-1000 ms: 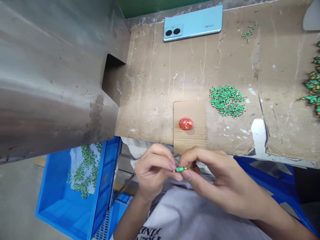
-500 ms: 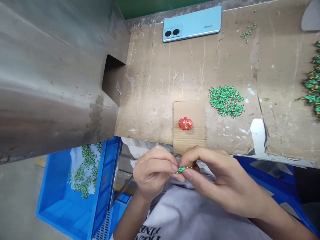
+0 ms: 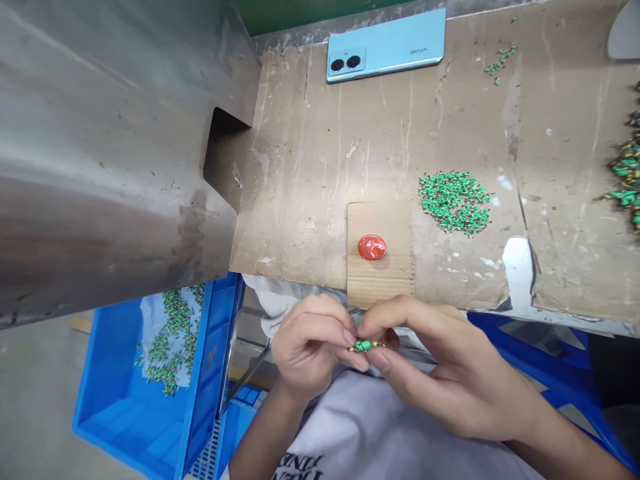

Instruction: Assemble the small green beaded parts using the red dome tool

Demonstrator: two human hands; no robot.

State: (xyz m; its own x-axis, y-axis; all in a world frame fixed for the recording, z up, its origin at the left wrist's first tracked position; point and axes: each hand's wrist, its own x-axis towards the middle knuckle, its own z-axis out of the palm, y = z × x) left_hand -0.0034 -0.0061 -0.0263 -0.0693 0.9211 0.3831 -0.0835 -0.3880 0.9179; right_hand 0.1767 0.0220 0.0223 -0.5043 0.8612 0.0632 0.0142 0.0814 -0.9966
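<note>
Setting: factory-type workshop. Evidence: long, scuffed, brown-cardboard-topped workbench (image 3: pixel 310 153); large stained grey sheet-metal housing (image 3: pixel 110 160) at left; rectangular blue plastic crate (image 3: pixel 125 430) below bench level, containing numerous tiny green parts (image 3: pixel 170 350); loose pile of small green pieces (image 3: pixel 445 195) on the bench.

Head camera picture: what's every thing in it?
table: 1, brown, centre
part: 1, green and yellow, lower centre
cardboard piece: 1, brown, front of table
dish: 1, red, on cardboard piece
heap of bits: 1, green, right of dish
phone: 1, light blue, far table edge
loose bits: several, green, right of phone
bigger pile: 1, green-yellow, right edge
metal housing: 1, grey, left
bin: 1, blue, lower left
blue plastic: count unclear, blue, lower right
pale object: 1, whitish, top-right corner
shirt: 1, pale grey, bottom
left hand: 1, at part's left end
right hand: 1, at part's right end
</note>
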